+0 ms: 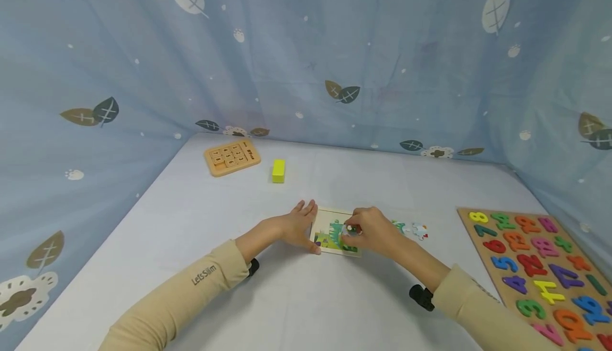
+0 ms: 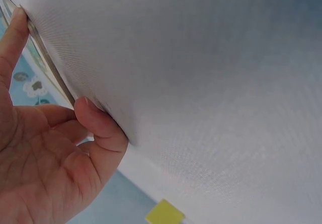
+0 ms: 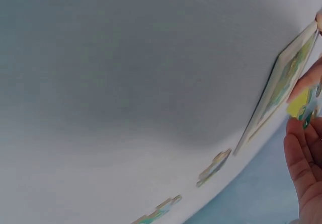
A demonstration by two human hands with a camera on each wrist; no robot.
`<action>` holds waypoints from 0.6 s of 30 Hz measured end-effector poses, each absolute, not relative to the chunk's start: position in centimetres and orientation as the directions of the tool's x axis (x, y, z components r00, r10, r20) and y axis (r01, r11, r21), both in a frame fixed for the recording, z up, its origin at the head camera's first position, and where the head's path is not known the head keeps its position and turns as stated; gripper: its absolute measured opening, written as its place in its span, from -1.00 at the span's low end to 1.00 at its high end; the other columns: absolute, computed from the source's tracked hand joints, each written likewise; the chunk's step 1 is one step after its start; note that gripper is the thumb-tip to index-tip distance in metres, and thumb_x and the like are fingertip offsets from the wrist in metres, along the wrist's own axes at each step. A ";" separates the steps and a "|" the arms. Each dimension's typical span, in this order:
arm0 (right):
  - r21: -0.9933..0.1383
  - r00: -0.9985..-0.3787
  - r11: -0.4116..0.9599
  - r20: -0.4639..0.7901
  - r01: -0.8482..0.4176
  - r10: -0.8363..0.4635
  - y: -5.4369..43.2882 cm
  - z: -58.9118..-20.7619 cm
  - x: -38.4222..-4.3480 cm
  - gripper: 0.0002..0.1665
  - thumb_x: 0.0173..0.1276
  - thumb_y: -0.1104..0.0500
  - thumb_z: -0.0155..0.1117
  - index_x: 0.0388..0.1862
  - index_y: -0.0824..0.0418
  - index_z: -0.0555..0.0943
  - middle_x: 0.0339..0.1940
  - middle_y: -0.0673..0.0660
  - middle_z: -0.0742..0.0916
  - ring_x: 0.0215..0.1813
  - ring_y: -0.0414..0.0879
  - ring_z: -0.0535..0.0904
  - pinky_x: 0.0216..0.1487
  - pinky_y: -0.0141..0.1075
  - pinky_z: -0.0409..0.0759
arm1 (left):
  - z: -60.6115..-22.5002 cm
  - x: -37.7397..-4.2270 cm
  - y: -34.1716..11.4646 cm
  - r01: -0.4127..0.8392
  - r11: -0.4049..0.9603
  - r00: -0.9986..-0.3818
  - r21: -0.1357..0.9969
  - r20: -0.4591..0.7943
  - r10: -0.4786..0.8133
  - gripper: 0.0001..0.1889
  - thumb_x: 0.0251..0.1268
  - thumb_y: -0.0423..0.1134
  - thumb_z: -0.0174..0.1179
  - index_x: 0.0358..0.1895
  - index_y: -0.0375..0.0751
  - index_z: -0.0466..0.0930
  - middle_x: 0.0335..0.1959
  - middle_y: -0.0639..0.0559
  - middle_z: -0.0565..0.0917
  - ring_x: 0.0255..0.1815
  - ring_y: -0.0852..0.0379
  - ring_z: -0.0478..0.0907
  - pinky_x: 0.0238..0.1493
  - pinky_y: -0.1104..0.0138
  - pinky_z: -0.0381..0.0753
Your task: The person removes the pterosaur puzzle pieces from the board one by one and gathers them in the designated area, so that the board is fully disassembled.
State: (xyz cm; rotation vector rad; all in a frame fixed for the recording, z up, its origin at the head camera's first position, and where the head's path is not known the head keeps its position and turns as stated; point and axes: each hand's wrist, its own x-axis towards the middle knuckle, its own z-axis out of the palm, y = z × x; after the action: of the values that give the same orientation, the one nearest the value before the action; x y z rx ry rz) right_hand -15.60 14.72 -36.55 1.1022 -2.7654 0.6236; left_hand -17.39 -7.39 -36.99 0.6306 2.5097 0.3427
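A small wooden jigsaw board with a green picture lies flat in front of me. My left hand rests along its left side with the fingers spread, the thumb at the near left corner. In the left wrist view, fingertips touch the board's edge. Between thumb and fingers, my right hand pinches a jigsaw piece over the right part of the board. The right wrist view shows this piece raised above the board, its colours green and pale blue. Part of the picture is hidden behind the right hand.
Loose jigsaw pieces lie right of the board, partly behind the right hand. A wooden number slide puzzle sits at the back left, with a yellow block beside it. A large board of coloured numbers occupies the right side.
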 end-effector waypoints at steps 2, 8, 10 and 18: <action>-0.334 -0.732 0.654 0.240 -0.679 -0.637 15.1 -36.7 -15.4 -0.79 0.07 0.21 0.43 -0.37 0.35 0.76 -0.62 0.02 0.61 -0.59 -0.37 0.29 -0.59 -0.54 0.33 | -37.0 -17.4 -7.3 0.364 0.861 -0.756 0.354 -0.427 0.495 0.16 0.12 0.20 0.30 0.54 -0.29 -0.27 0.59 -0.10 -0.28 0.60 -0.11 -0.41 0.56 0.07 -0.15; -0.349 -0.753 0.672 0.208 -0.653 -0.624 16.1 -36.8 -14.8 -0.79 0.04 0.23 0.45 -0.36 0.35 0.76 -0.60 0.00 0.60 -0.59 -0.39 0.28 -0.58 -0.54 0.34 | -37.1 -17.5 -7.2 0.360 0.863 -0.759 0.354 -0.427 0.492 0.16 0.12 0.18 0.31 0.54 -0.31 -0.26 0.59 -0.11 -0.28 0.60 -0.11 -0.41 0.56 0.06 -0.14; -0.351 -0.756 0.675 0.195 -0.649 -0.625 16.6 -36.9 -14.7 -0.82 0.04 0.24 0.45 -0.38 0.34 0.76 -0.61 -0.02 0.59 -0.58 -0.38 0.27 -0.58 -0.54 0.33 | -37.1 -17.5 -7.3 0.359 0.863 -0.758 0.356 -0.427 0.492 0.16 0.12 0.18 0.32 0.54 -0.31 -0.26 0.59 -0.11 -0.28 0.60 -0.11 -0.41 0.56 0.06 -0.14; -0.350 -0.767 0.691 0.158 -0.632 -0.622 18.2 -37.0 -14.1 -0.83 0.06 0.26 0.43 -0.36 0.32 0.75 -0.58 -0.02 0.59 -0.54 -0.37 0.28 -0.55 -0.53 0.33 | -37.1 -17.5 -7.2 0.362 0.860 -0.756 0.359 -0.427 0.496 0.16 0.12 0.18 0.31 0.54 -0.30 -0.27 0.59 -0.11 -0.28 0.60 -0.11 -0.42 0.56 0.06 -0.15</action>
State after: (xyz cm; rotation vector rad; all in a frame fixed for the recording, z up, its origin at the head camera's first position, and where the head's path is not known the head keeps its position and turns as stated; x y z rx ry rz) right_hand -14.12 18.15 -37.00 1.0618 -2.8643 0.6083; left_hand -17.53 -7.25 -37.13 0.6251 2.5116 0.3465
